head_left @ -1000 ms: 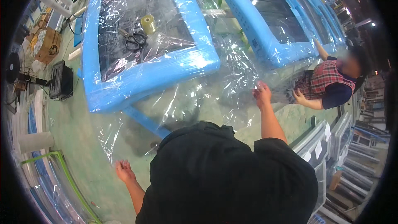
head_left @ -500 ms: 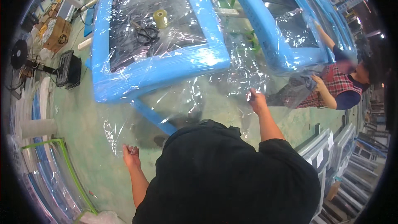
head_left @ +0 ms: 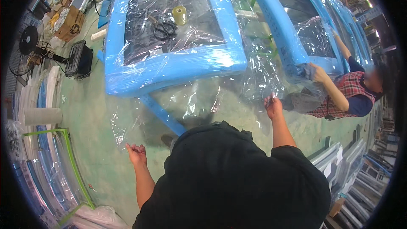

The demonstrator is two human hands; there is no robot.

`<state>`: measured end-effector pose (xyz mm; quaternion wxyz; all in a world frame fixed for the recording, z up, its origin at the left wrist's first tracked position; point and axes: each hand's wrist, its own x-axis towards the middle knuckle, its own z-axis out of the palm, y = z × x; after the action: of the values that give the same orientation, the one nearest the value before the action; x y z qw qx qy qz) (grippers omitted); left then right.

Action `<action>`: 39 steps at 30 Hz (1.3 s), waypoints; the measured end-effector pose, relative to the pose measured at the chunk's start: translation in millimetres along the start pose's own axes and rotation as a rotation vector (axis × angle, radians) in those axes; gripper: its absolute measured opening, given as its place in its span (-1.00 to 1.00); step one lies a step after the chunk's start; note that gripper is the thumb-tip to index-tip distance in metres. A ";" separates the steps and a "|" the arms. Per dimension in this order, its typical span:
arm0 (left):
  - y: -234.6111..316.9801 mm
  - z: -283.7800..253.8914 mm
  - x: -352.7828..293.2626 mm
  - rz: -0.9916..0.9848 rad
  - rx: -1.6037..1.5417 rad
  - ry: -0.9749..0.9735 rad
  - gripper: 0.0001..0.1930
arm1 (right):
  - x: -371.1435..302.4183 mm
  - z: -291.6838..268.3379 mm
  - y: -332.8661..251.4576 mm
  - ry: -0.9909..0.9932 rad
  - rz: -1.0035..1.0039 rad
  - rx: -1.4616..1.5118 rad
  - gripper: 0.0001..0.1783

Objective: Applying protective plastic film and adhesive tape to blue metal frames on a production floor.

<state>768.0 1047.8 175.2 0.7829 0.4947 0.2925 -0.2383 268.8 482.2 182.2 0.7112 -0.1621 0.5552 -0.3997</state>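
A wide sheet of clear plastic film (head_left: pixel 186 101) lies over a frame wrapped in blue (head_left: pixel 182 68) and hangs off its near end toward me. My left hand (head_left: pixel 137 154) pinches one lower corner of the film. Farther right, my right hand (head_left: pixel 274 106) grips the other corner, so the sheet spans between both hands. On the dark panel inside the frame rest black-handled scissors (head_left: pixel 163 29) and a roll of yellowish tape (head_left: pixel 179 15). Whether these two lie under or on the film, I cannot tell.
At the right a co-worker in a checked vest (head_left: pixel 339 97) holds a greyish cloth (head_left: pixel 306 71) by a second blue-wrapped frame (head_left: pixel 277 29). A fan (head_left: pixel 29 40), a black crate (head_left: pixel 79 59) and a cardboard box (head_left: pixel 70 24) stand left. A green rack (head_left: pixel 76 165) holds long profiles.
My view has shifted, so the frames sit slightly right and higher. Both my hands keep hold of the film. The co-worker's cloth hand has moved left and up, onto the second frame's corner.
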 end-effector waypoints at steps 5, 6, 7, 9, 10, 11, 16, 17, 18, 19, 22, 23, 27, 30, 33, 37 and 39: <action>-2.8 0.5 -12.5 -0.006 0.022 0.140 -0.40 | -1.7 -14.6 -4.2 -0.009 -0.011 -0.065 -0.78; -2.7 -0.9 -15.5 -0.011 0.020 0.128 -0.39 | -2.6 -17.2 -4.7 -0.028 -0.005 -0.069 -0.77; -2.7 -3.4 -18.2 -0.016 0.020 0.117 -0.38 | -4.3 -19.6 -4.9 -0.047 0.002 -0.073 -0.76; -3.1 -7.6 -22.3 -0.010 0.039 0.129 -0.37 | -6.2 -21.8 -2.1 -0.041 0.007 -0.069 -0.74; -3.9 -5.6 -20.3 -0.002 0.054 0.135 -0.35 | -3.5 -19.4 -1.6 -0.039 0.007 -0.063 -0.72; -4.0 -3.2 -17.6 -0.004 0.055 0.132 -0.35 | -0.4 -16.9 -1.7 -0.037 0.005 -0.061 -0.72; -4.3 -5.2 -6.2 -0.009 0.115 0.154 -0.33 | 2.8 -7.0 3.7 -0.038 0.002 -0.084 -0.69; -5.2 -5.7 -6.0 -0.012 0.117 0.155 -0.33 | 2.3 -8.1 5.0 -0.035 0.003 -0.085 -0.69; -6.1 -6.5 -6.1 -0.015 0.116 0.157 -0.34 | 1.8 -9.3 6.5 -0.031 0.009 -0.083 -0.69; -6.3 -7.2 -5.2 -0.015 0.109 0.155 -0.35 | 2.7 -9.6 6.3 -0.033 0.011 -0.080 -0.70; -5.8 -8.5 -1.2 -0.021 0.089 0.141 -0.39 | 4.5 -9.1 7.7 -0.045 0.005 -0.082 -0.72; -5.8 -8.5 0.3 -0.020 0.090 0.141 -0.39 | 4.3 -7.6 9.4 -0.045 0.006 -0.081 -0.72; -9.3 -12.2 1.9 -0.038 0.094 0.167 -0.42 | 4.6 -18.7 11.0 0.001 -0.031 -0.142 -0.76; -9.8 -12.7 4.2 -0.052 0.089 0.157 -0.46 | 3.2 -24.2 13.1 -0.027 -0.050 -0.144 -0.76; -8.1 -31.4 2.2 -0.018 0.080 0.146 -0.60 | -3.8 -24.1 16.8 -0.013 -0.024 -0.146 -0.71; 1.8 -37.3 -24.5 0.422 0.432 0.619 -0.83 | -32.3 -23.3 2.1 -0.134 0.328 -0.641 -0.42; 15.4 -5.2 -39.5 0.496 0.433 0.518 -0.86 | 6.0 -89.8 -15.5 -0.265 0.615 -1.020 -0.53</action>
<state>748.8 1061.9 210.7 0.5952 0.7467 0.2949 0.0337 180.7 487.2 158.9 0.6895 -0.3630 0.6049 0.1639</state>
